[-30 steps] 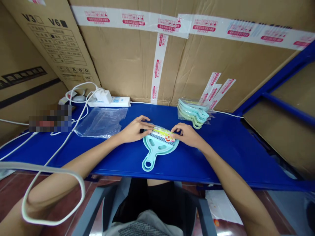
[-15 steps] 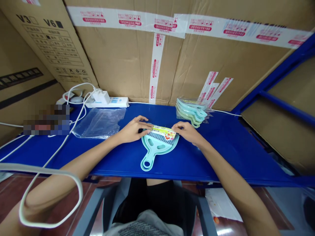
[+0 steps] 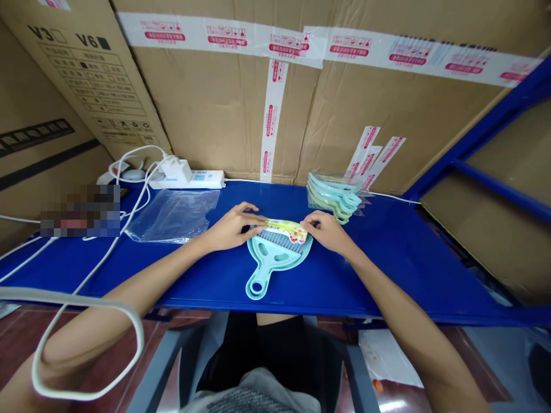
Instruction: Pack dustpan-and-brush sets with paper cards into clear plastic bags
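Note:
A light turquoise dustpan (image 3: 257, 265) lies on the blue table with its ring-ended handle toward me. Nested in it is a matching small brush (image 3: 282, 241) with grey bristles. Across the far edge of the set stretches a yellow and white printed paper label (image 3: 282, 228). My left hand (image 3: 236, 226) pinches the label's left end between thumb and fingers, its index finger raised a little. At the right end, my right hand (image 3: 328, 230) has its fingertips closed on the label. The label's far side is hidden.
Several bagged turquoise and green dustpan sets (image 3: 333, 195) are stacked at the back right. An empty clear plastic bag (image 3: 174, 215) lies left of my left hand. Behind it sits a white power strip (image 3: 206, 179). A white cable (image 3: 142, 338) loops over my left forearm.
The label's middle has shifted slightly upward, away from me, and more of the grey bristles shows beneath it. Both hands stay almost in place on its ends.

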A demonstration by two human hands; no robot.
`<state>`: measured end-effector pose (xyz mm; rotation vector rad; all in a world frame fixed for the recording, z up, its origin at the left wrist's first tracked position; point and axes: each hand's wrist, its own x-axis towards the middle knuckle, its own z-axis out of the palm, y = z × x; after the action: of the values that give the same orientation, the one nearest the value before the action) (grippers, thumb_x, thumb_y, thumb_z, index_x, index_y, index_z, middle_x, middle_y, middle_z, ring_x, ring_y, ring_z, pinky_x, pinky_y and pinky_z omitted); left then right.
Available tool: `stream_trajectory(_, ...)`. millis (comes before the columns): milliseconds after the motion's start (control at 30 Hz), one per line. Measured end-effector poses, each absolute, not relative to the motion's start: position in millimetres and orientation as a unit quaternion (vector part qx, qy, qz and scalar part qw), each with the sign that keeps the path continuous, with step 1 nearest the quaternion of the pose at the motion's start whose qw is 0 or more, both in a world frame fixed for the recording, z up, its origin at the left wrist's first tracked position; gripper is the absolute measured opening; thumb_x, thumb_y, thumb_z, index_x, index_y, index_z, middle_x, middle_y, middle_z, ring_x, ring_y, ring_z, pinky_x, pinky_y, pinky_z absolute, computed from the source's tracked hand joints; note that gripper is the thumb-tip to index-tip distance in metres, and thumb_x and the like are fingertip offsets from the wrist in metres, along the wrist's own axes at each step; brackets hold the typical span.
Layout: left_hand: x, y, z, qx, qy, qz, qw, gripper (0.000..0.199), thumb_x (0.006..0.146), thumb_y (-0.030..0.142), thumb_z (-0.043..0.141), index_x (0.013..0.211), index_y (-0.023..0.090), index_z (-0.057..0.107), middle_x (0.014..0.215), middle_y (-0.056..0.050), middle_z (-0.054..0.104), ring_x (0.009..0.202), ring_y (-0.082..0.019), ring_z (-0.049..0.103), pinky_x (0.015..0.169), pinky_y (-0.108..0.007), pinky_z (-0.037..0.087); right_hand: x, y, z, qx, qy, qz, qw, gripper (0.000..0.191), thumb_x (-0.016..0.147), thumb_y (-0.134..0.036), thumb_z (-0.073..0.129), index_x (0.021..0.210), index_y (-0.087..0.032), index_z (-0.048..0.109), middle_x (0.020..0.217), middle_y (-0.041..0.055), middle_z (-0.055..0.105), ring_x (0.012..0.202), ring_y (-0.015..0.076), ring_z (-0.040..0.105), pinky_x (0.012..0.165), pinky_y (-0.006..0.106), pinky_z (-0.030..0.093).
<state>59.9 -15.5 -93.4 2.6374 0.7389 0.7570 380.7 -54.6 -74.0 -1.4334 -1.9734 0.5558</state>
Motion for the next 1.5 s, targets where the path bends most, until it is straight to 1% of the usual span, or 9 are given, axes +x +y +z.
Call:
stream_trajectory(167, 61, -19, -88, 0.911, 0.249, 0.303, 0.128, 0.041, 0.107, 0.037, 0.059, 0.144, 0.022, 0.069, 0.141, -0.009, 0.073, 0.137, -0.030, 0.055, 0.116, -0.055, 0.049, 373, -61, -61, -0.510, -0.617, 0.385, 0.459, 0.045, 0.088, -0.064, 0.072, 0.076, -0.021, 0.063, 0.060, 0.0012, 0.064, 0.054, 0.0138, 0.052, 0.054, 0.028, 0.038)
stream_trajectory(300, 62, -24, -79, 0.888, 0.263, 0.363, 0.107, 0.044, 0.107, 0.036, 0.059, 0.148, 0.020, 0.064, 0.138, -0.012, 0.073, 0.132, -0.029, 0.059, 0.115, -0.054, 0.051, 371, -65, -57, -0.492, -0.582, 0.488, 0.426, 0.053, 0.079, -0.068, 0.083, 0.073, -0.020, 0.062, 0.054, 0.0000, 0.060, 0.050, 0.0105, 0.050, 0.048, 0.024, 0.030)
stream_trajectory(467, 61, -24, -79, 0.893, 0.254, 0.355, 0.112, 0.051, 0.106, 0.039, 0.062, 0.154, 0.022, 0.056, 0.151, -0.013, 0.064, 0.138, -0.031, 0.055, 0.119, -0.058, 0.046, 369, -70, -53, -0.449, -0.563, 0.563, 0.406, 0.056, 0.077, -0.069, 0.085, 0.074, -0.019, 0.060, 0.059, -0.0002, 0.062, 0.050, 0.0092, 0.052, 0.044, 0.021, 0.029)
stream_trajectory(667, 64, -27, -88, 0.875, 0.227, 0.347, 0.250, 0.093, 0.098, 0.044, 0.075, 0.173, 0.031, 0.021, 0.166, -0.018, 0.047, 0.150, -0.035, 0.049, 0.121, -0.059, 0.045, 369, -77, -47, -0.355, -0.589, 0.605, 0.402, 0.051, 0.083, -0.066, 0.083, 0.082, -0.023, 0.056, 0.060, -0.0021, 0.064, 0.046, 0.0112, 0.055, 0.040, 0.021, 0.031)
stream_trajectory(767, 65, -27, -88, 0.853, 0.205, 0.330, 0.349, 0.092, 0.102, 0.041, 0.070, 0.174, 0.031, 0.014, 0.155, -0.018, 0.059, 0.143, -0.032, 0.058, 0.119, -0.056, 0.046, 368, -75, -54, -0.361, -0.632, 0.556, 0.402, 0.047, 0.089, -0.066, 0.076, 0.086, -0.023, 0.059, 0.060, -0.0004, 0.067, 0.046, 0.0125, 0.055, 0.042, 0.023, 0.033)
stream_trajectory(900, 64, -23, -89, 0.839, 0.205, 0.335, 0.377, 0.079, 0.103, 0.039, 0.069, 0.170, 0.026, 0.029, 0.124, -0.011, 0.076, 0.125, -0.027, 0.069, 0.117, -0.053, 0.047, 367, -69, -62, -0.436, -0.701, 0.417, 0.381, 0.041, 0.094, -0.059, 0.070, 0.081, -0.020, 0.064, 0.058, -0.0005, 0.064, 0.050, 0.0126, 0.053, 0.050, 0.026, 0.036)
stream_trajectory(1067, 63, -18, -93, 0.876, 0.261, 0.341, 0.218, 0.052, 0.100, 0.041, 0.071, 0.148, 0.023, 0.062, 0.139, -0.013, 0.071, 0.130, -0.030, 0.062, 0.116, -0.055, 0.046, 373, -67, -62, -0.527, -0.769, 0.181, 0.313, 0.028, 0.091, -0.035, 0.066, 0.068, -0.019, 0.067, 0.065, 0.0005, 0.064, 0.060, 0.0136, 0.051, 0.062, 0.031, 0.036)
stream_trajectory(1233, 65, -21, -91, 0.920, 0.229, 0.264, 0.177, 0.036, 0.106, 0.043, 0.062, 0.134, 0.024, 0.076, 0.146, -0.010, 0.070, 0.146, -0.033, 0.049, 0.121, -0.060, 0.042, 377, -65, -64, -0.519, -0.802, 0.170, 0.240, 0.011, 0.090, -0.028, 0.067, 0.085, -0.021, 0.074, 0.081, 0.0015, 0.074, 0.071, 0.0158, 0.055, 0.070, 0.032, 0.037)
stream_trajectory(1500, 65, -23, -90, 0.928, 0.219, 0.245, 0.177, 0.039, 0.107, 0.044, 0.059, 0.139, 0.026, 0.074, 0.143, -0.008, 0.072, 0.149, -0.033, 0.047, 0.122, -0.060, 0.041, 379, -62, -71, -0.509, -0.805, 0.198, 0.232, 0.018, 0.092, -0.038, 0.072, 0.098, -0.021, 0.074, 0.092, 0.0046, 0.073, 0.078, 0.0178, 0.060, 0.075, 0.032, 0.043)
